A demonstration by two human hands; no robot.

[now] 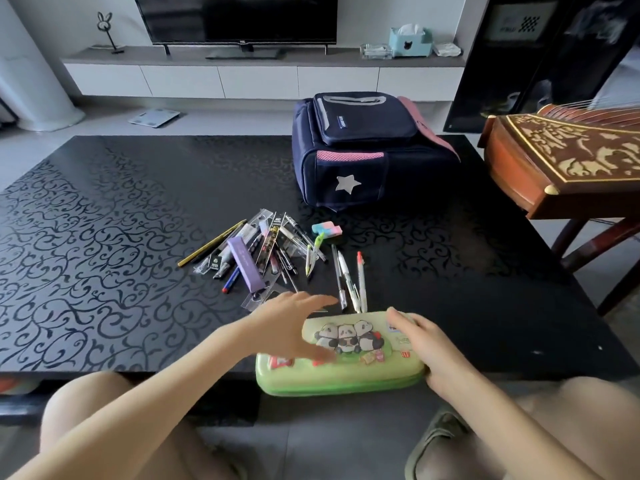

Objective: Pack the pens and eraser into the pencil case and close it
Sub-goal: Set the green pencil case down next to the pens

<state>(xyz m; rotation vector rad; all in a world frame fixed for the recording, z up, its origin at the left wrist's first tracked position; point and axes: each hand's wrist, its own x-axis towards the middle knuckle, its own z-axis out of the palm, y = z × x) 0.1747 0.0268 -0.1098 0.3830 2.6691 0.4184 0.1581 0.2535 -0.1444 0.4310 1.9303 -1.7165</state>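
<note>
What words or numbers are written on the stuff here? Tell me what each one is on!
Nothing is sharp enough to quote.
Navy fabric backpack: small label, white print, blurred.
Green hard-shell panda pencil case: sticker print, too small.
Purple cardboard box: faint writing, unreadable.
Black flat television: tiny logo on the bottom edge, unreadable.

I count one pencil case (346, 372) at the 6 o'clock edge of the desk (104, 220). Three pens (346, 275) lie apart at 12 o'clock from it. There is one eraser (327, 229), one purple box (245, 265), one yellow pencil (211, 243) and one backpack (363, 150). The heap (273, 244) at 11 o'clock is too tangled for me to count.
</note>
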